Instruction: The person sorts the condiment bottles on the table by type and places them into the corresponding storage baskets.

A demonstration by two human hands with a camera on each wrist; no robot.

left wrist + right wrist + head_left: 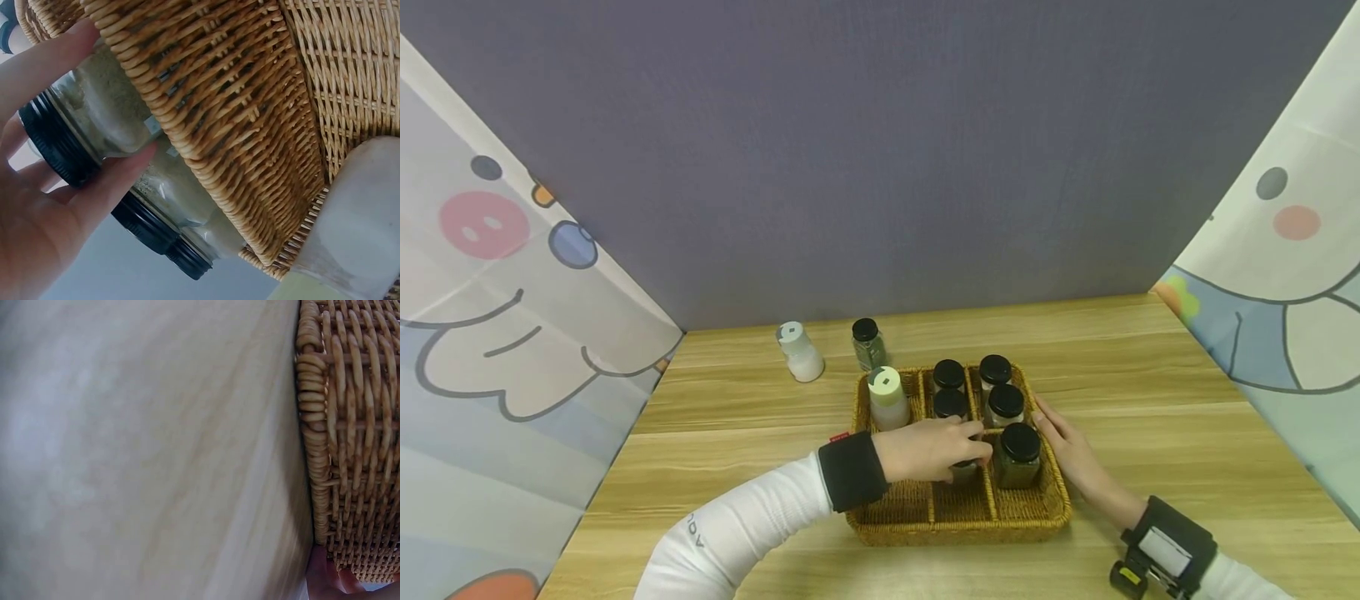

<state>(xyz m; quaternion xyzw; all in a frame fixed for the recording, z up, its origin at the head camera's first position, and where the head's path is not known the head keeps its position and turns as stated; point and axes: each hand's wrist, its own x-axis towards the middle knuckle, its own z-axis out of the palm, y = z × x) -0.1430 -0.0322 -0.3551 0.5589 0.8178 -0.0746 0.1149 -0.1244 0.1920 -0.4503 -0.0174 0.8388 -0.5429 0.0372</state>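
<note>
Reaching across the middle column of the wicker basket (955,517) with the left hand (928,448), fingers pointing right and curling round a black-capped glass jar (964,468) of pale powder. Closing the grip on that jar: in the left wrist view, thumb (115,181) pressing one side of the glass (103,119) just under the lid and a finger (44,59) lying along the other side, so pinching the jar's shoulder rather than its cap. Standing upright, long axis vertical, with the palm sitting to its left and slightly above. Lying directly under the fingertips, at the near end of the middle column, with two more black-lidded jars (950,390) lined up behind it toward the back wall.

Resting flat against the basket's right outer wall with the right hand (1075,458), fingers straight and holding nothing; showing only weave (350,444) and bare tabletop (144,450) in the right wrist view. Sitting nearer to the dark-filled jar (1018,457) in the right column, not to the gripped one, so leaving the left hand plainly the closer of the two.

Standing in the left column, a pale green-capped bottle (887,398). Waiting outside on the tabletop behind the basket, a white bottle (800,352) and a small dark jar (867,343), well apart from both hands.
</note>
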